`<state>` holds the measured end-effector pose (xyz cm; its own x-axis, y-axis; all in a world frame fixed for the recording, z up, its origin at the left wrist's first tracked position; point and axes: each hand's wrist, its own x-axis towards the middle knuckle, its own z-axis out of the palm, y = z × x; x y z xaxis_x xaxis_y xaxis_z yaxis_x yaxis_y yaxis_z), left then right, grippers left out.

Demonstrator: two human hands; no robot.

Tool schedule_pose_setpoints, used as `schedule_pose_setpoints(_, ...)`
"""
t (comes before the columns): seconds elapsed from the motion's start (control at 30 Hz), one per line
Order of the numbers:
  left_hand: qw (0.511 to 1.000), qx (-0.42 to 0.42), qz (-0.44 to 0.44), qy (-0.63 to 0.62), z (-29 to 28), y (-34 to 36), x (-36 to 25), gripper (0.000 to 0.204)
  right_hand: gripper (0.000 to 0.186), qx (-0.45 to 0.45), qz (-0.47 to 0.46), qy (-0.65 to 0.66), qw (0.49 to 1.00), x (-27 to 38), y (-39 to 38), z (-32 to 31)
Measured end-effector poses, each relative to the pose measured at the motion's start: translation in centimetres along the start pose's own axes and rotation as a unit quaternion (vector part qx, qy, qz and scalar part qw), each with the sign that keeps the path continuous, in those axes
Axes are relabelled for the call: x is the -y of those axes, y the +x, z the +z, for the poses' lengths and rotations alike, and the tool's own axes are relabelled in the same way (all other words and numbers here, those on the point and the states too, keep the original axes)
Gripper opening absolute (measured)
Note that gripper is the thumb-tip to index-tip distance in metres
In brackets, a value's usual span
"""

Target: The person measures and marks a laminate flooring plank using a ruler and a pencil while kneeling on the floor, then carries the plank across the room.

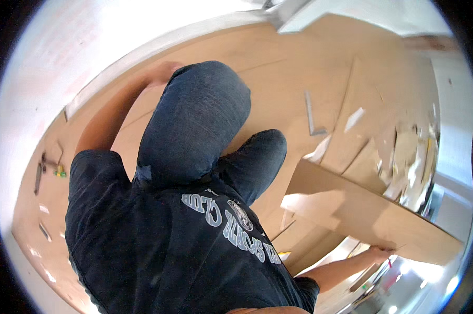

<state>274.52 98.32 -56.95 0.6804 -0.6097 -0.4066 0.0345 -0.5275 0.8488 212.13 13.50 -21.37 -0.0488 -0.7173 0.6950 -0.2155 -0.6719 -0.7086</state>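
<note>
A long, flat brown board slants across the right side, raised off the floor. My right hand is closed on its lower edge, with the arm stretched out to the right. At the upper left, my left hand reaches past my raised knee in dark jeans. The knee hides its fingers, so whether it holds anything does not show. Under me spreads a brown floor covering, with thin seams between its sheets. An L-shaped metal square lies on it, beyond my knees and to the right.
Torn brown and white scraps pile up at the right. A white wall curves along the left and far side. Near it lie a dark tool with a green-yellow part and a short grey bar.
</note>
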Motion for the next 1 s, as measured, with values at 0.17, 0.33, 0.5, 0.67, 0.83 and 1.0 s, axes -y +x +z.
schedule_pose_setpoints(0.17,0.991,-0.094,0.053,-0.078,-1.0,-7.6,-1.6,0.043,0.07,0.089,0.173,0.406,0.893,19.3,-21.4,32.7)
schedule_pose_setpoints(0.33,0.971,-0.23,-0.015,0.061,-4.1,-11.0,-7.7,0.105,0.075,0.173,0.187,0.585,0.77,29.5,-32.9,42.5)
schedule_pose_setpoints(0.5,0.833,-0.529,0.019,-0.16,-0.9,-18.8,-10.8,0.092,0.083,0.209,0.242,0.652,0.687,32.9,-39.7,41.6)
schedule_pose_setpoints(0.67,0.695,-0.653,0.023,-0.299,-2.4,-29.2,-2.1,0.06,0.073,0.242,0.303,0.572,0.723,31.1,-42.4,39.9)
schedule_pose_setpoints(0.83,0.657,-0.716,-0.184,-0.149,-1.1,-35.0,12.8,0.054,0.067,0.396,0.449,0.31,0.738,21.8,-48.7,40.7)
schedule_pose_setpoints(1.0,0.649,-0.668,-0.362,-0.02,1.9,-36.5,23.0,0.052,0.058,0.617,-0.072,-0.283,0.731,10.0,-59.5,41.9)
